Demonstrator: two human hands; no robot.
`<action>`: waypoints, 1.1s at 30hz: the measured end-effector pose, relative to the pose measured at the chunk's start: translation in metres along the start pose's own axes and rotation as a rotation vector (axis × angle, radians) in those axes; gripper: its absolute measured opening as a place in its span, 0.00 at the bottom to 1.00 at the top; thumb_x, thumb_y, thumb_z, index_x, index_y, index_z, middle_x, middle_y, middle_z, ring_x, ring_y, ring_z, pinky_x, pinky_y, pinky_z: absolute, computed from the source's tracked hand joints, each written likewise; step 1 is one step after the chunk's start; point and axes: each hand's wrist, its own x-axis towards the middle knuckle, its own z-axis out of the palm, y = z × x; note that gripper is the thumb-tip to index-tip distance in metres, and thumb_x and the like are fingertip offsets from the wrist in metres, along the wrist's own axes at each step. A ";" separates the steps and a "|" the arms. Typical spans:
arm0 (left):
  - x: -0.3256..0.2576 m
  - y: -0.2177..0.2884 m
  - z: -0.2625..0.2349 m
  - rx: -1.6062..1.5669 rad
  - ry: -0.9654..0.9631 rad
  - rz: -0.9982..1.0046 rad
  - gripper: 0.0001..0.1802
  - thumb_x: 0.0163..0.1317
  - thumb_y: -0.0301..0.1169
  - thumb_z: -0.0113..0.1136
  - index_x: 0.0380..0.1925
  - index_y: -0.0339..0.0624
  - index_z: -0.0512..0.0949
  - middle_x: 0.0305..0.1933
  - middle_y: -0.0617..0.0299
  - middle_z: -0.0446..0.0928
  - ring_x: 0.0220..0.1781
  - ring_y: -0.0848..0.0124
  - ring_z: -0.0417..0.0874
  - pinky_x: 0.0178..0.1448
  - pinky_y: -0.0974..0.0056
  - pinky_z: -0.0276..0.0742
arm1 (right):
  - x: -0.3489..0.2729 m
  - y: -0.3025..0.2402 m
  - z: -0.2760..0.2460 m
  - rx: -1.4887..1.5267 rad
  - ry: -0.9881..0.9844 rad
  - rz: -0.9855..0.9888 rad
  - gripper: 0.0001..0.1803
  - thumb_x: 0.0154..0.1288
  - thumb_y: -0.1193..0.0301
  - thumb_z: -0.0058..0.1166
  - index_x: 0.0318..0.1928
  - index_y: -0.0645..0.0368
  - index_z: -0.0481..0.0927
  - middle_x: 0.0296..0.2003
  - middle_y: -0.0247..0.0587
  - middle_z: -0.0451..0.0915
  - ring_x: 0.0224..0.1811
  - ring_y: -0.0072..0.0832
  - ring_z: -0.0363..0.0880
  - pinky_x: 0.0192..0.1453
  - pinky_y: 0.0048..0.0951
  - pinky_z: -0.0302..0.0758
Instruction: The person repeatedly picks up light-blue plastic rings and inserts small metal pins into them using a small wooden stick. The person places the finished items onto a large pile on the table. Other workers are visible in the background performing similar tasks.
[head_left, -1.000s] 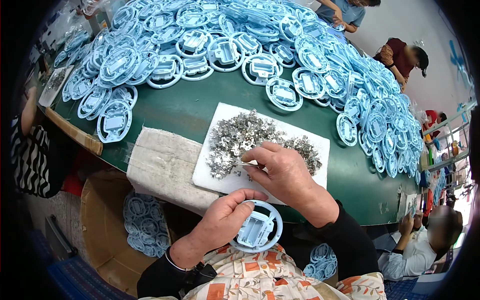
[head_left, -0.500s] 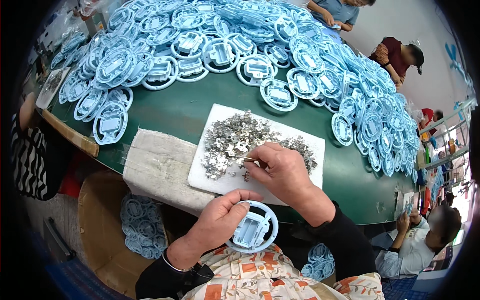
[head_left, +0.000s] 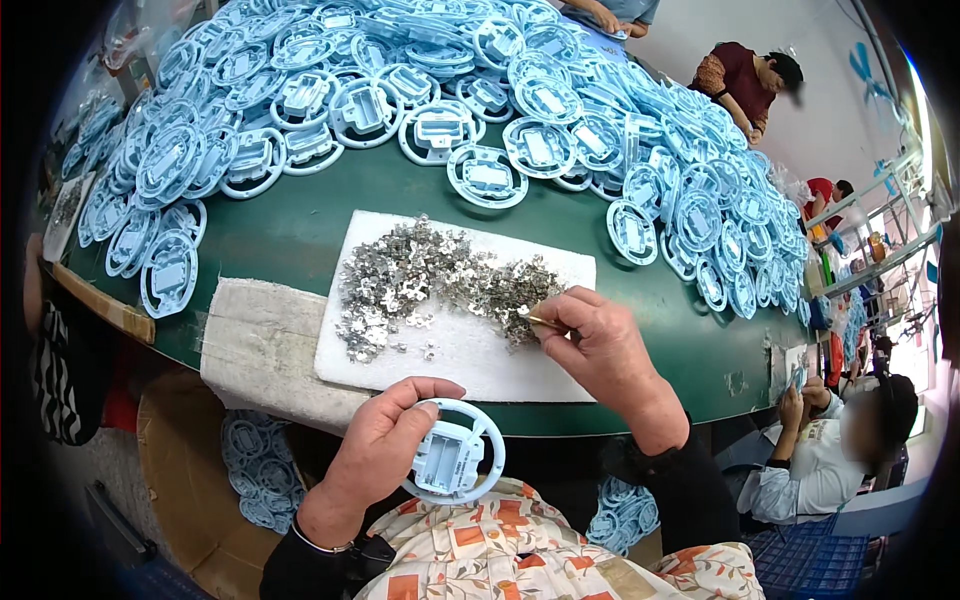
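My left hand (head_left: 385, 440) grips the left rim of a light-blue plastic toy steering wheel (head_left: 497, 455), holding it above my lap. The recessed compartment in its middle faces up. My right hand (head_left: 605, 345) pinches a thin brass-coloured tool (head_left: 543, 322), most of it hidden by the fingers. The tool's tip is at the right part of a heap of small silvery metal pieces (head_left: 400, 285). These pieces lie on a white foam board (head_left: 480, 375), and a few are scattered toward its near edge.
Light-blue wheels (head_left: 540, 145) are piled along the far side of the green table (head_left: 270, 235). A cloth-covered block (head_left: 265, 340) lies left of the board. Below it, a cardboard box (head_left: 180, 470) stands near more wheels (head_left: 260, 470). A co-worker (head_left: 830, 430) sits at right; others work farther back.
My right hand with the tool has moved right across the heap, from its near middle to its right end. The view has shifted; my left hand keeps its hold on the wheel.
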 end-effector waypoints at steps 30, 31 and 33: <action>-0.001 0.002 0.009 0.003 0.064 -0.008 0.16 0.73 0.26 0.47 0.55 0.32 0.78 0.40 0.63 0.85 0.38 0.83 0.83 0.44 0.75 0.79 | -0.018 0.000 0.023 -0.341 -0.057 -0.246 0.11 0.58 0.70 0.67 0.41 0.50 0.82 0.30 0.33 0.78 0.31 0.36 0.84 0.31 0.36 0.80; -0.002 0.003 0.010 -0.002 0.065 -0.012 0.16 0.74 0.26 0.47 0.55 0.32 0.78 0.40 0.63 0.84 0.38 0.83 0.83 0.44 0.75 0.79 | -0.018 0.001 0.023 -0.305 -0.054 -0.241 0.10 0.58 0.71 0.67 0.41 0.51 0.82 0.30 0.34 0.78 0.30 0.36 0.84 0.31 0.36 0.80; -0.002 0.005 0.014 0.015 0.029 -0.020 0.16 0.76 0.29 0.47 0.56 0.34 0.78 0.40 0.65 0.83 0.39 0.84 0.82 0.45 0.76 0.78 | -0.018 0.004 0.022 -0.234 -0.047 -0.231 0.09 0.58 0.73 0.67 0.40 0.53 0.82 0.30 0.35 0.79 0.29 0.35 0.84 0.31 0.35 0.80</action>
